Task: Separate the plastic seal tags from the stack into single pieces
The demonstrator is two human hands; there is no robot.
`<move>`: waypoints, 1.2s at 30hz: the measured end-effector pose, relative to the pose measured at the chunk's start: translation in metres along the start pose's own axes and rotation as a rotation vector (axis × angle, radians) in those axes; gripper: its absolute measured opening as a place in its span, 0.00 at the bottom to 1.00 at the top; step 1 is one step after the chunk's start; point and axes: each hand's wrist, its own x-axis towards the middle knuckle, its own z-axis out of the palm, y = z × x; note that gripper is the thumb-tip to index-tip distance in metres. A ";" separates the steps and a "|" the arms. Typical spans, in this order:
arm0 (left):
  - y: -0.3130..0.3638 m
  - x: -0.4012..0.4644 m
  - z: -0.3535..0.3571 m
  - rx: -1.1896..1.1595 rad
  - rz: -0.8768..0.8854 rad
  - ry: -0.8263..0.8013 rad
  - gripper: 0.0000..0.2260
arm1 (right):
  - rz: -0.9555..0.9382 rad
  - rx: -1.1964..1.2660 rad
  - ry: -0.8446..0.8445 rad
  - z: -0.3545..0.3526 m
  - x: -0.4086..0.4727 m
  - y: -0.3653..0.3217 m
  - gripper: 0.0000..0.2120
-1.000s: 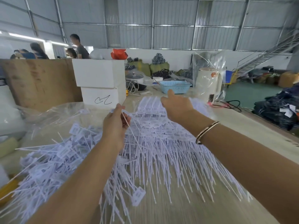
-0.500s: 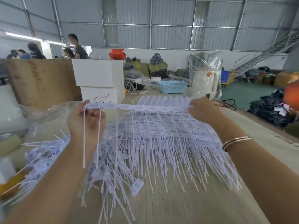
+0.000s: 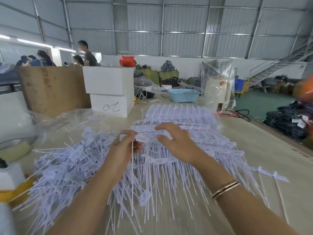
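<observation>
While above stack (image 3: 177, 133), hands curled.

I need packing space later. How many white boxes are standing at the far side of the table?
2. One white box sits on top; the second white box, with a black scribble, is directly beneath it. Others may be hidden behind them.

Matt white plastic seal tags (image 3: 177, 150), smooth pale wooden table (image 3: 254, 141), glossy metal bangle (image 3: 225, 189)
</observation>
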 end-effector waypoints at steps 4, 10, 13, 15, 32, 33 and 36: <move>-0.005 0.000 -0.009 0.200 0.067 -0.060 0.07 | -0.014 0.301 -0.152 0.037 0.006 -0.024 0.16; -0.017 0.005 -0.014 0.673 0.111 0.015 0.14 | -0.038 0.396 -0.094 0.040 0.003 -0.002 0.11; -0.017 0.000 -0.008 0.708 0.100 -0.085 0.16 | -0.023 0.526 -0.092 0.045 -0.005 0.006 0.12; -0.017 -0.002 -0.005 0.782 0.091 -0.091 0.18 | 0.003 0.607 -0.035 0.050 -0.006 0.009 0.11; 0.005 -0.008 0.010 0.431 0.050 0.081 0.21 | -0.222 0.700 0.207 0.058 -0.014 0.001 0.08; 0.006 -0.007 0.006 0.654 0.189 0.097 0.19 | -0.225 0.695 0.223 0.060 -0.014 0.002 0.06; 0.014 -0.005 -0.012 0.988 0.384 0.263 0.16 | -0.173 0.822 0.296 0.064 -0.013 0.006 0.06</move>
